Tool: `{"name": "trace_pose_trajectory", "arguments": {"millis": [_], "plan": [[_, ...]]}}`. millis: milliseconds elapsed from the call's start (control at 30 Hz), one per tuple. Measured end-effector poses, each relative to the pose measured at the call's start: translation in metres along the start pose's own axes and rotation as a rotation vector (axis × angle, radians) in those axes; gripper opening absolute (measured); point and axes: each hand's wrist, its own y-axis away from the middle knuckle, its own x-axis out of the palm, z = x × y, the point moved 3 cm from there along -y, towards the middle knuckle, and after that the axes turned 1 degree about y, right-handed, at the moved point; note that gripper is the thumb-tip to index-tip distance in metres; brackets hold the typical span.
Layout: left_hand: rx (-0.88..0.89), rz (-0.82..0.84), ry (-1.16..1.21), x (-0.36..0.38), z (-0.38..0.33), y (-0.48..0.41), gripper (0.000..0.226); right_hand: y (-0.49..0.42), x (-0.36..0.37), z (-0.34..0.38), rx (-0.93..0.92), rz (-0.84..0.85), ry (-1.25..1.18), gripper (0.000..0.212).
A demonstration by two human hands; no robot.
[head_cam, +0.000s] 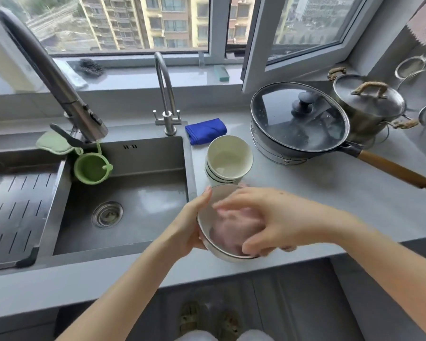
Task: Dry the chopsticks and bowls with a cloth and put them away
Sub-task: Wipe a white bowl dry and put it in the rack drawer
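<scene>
One bowl over counter edge nr sink, L hand grip clasping its side, R hand grip bunching pink cloth inside: prob wet rim + rubbing force could slip it, chip.

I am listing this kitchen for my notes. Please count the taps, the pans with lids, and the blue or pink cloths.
Taps: 2, tall tap, small tap
Pans with lids: 2, wok, steel pot
Cloths: 2, blue cloth, pink cloth
Total: 6
</scene>
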Motion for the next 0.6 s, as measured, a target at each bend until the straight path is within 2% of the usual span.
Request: {"name": "trace_pose_trajectory", "arguments": {"millis": [33,67,133,200,300,400,433,500,600], "plan": [[0.0,0.001,0.008,-0.004,0.002,0.001,0.058,-0.002,0.002,-0.002,-0.042,-0.04,-0.072,0.063],[-0.004,-0.009,0.024,-0.008,0.004,0.001,0.06,-0.001,0.005,-0.006,-0.052,-0.178,-0.011,0.061],[-0.007,-0.025,0.047,-0.017,0.01,0.0,0.062,0.003,0.025,-0.02,0.087,-0.479,0.219,0.06],[0.02,-0.033,0.06,-0.022,0.013,0.0,0.063,-0.002,0.054,-0.027,0.197,-0.559,0.244,0.058],[0.07,-0.008,0.051,-0.02,0.014,0.002,0.063,-0.029,0.074,-0.017,0.192,-0.606,0.299,0.045],[0.091,0.037,0.047,-0.016,0.015,0.006,0.055,-0.052,0.077,0.006,0.164,-0.624,0.338,0.032],[0.097,0.04,0.053,-0.016,0.015,0.006,0.053,-0.053,0.084,0.009,0.134,-0.653,0.343,0.032],[0.112,0.055,0.046,-0.021,0.015,0.007,0.054,-0.042,0.102,0.014,0.085,-0.606,0.29,0.041],[0.091,0.04,0.009,-0.031,0.015,0.01,0.052,-0.028,0.114,0.006,0.028,-0.256,0.035,0.054]]}}
